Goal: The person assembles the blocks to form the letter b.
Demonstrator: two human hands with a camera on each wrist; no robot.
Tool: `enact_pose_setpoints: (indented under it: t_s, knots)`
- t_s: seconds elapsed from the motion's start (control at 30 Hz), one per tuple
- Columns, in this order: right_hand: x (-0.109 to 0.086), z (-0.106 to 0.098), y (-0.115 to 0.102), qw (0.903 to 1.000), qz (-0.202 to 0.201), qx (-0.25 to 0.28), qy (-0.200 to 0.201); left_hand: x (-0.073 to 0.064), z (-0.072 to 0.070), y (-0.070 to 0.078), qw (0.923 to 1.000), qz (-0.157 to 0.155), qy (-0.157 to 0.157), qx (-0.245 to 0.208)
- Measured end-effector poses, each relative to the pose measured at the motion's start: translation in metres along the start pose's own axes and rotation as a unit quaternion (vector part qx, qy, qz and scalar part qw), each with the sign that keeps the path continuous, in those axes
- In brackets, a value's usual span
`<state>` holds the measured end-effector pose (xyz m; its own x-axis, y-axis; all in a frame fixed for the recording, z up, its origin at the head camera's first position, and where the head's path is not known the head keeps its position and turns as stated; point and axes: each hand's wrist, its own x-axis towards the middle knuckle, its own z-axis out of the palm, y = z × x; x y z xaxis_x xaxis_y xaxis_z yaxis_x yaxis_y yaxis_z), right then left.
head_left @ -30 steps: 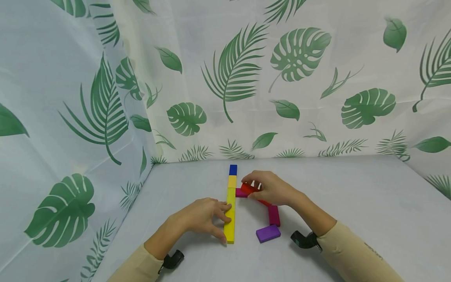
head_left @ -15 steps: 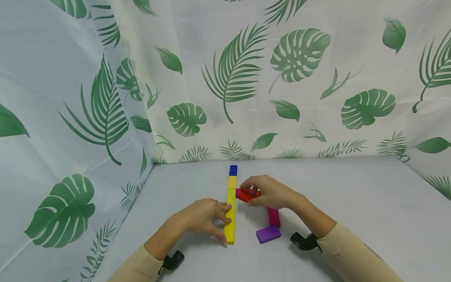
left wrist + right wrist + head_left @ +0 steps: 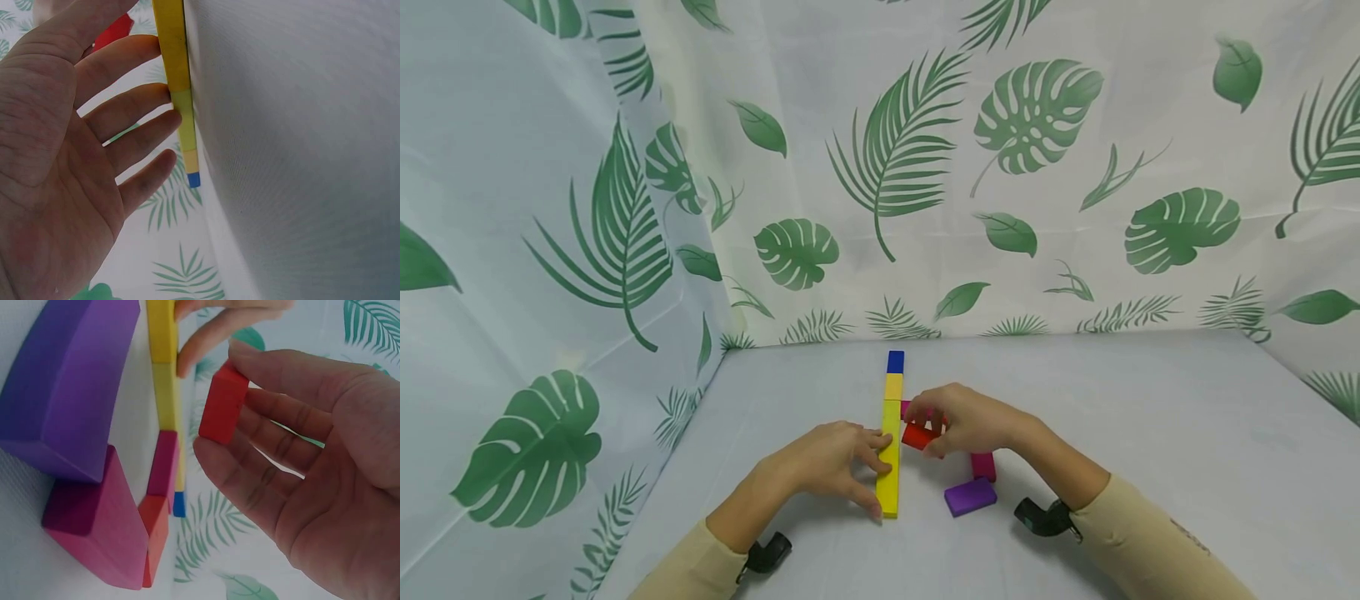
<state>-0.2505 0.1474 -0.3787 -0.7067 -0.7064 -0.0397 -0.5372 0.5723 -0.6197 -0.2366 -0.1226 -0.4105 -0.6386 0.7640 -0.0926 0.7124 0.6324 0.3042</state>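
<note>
On the white tabletop a straight row of blocks runs away from me: yellow blocks (image 3: pixel 889 492) nearest, then a pale yellow one (image 3: pixel 893 387) and a blue one (image 3: pixel 896 362) at the far end. My left hand (image 3: pixel 823 458) rests its outstretched fingertips against the yellow blocks. Between thumb and fingertip, my right hand (image 3: pixel 977 418) pinches a red block (image 3: pixel 224 406), raised just right of the row. Behind that hand, a magenta block (image 3: pixel 164 464) touches the row's side. An orange-red block (image 3: pixel 157 534) continues from it, largely hidden in the head view.
A dark pink block (image 3: pixel 983 467) and a purple block (image 3: pixel 971 497) extend the curved line toward me on the right. Leaf-printed cloth (image 3: pixel 865 183) hangs behind and at the sides. Each wrist carries a black camera mount (image 3: pixel 1043 517).
My right hand has brought the red block toward me and slightly left, from over the magenta block to beside the yellow row. My left hand stays in place.
</note>
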Motion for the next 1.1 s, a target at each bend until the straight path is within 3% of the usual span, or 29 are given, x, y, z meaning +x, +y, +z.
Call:
enact_pose_setpoints:
  t_s: [0.43, 1.1]
  knots:
    - [0.005, 0.012, -0.001, 0.9990, 0.006, 0.000, -0.045, -0.001, -0.001, -0.001, 0.9997, 0.017, 0.012, 0.009]
    - [0.003, 0.022, -0.010, 0.9966, -0.008, -0.021, -0.080, -0.001, 0.000, -0.001, 1.0000, 0.003, 0.000, -0.009]
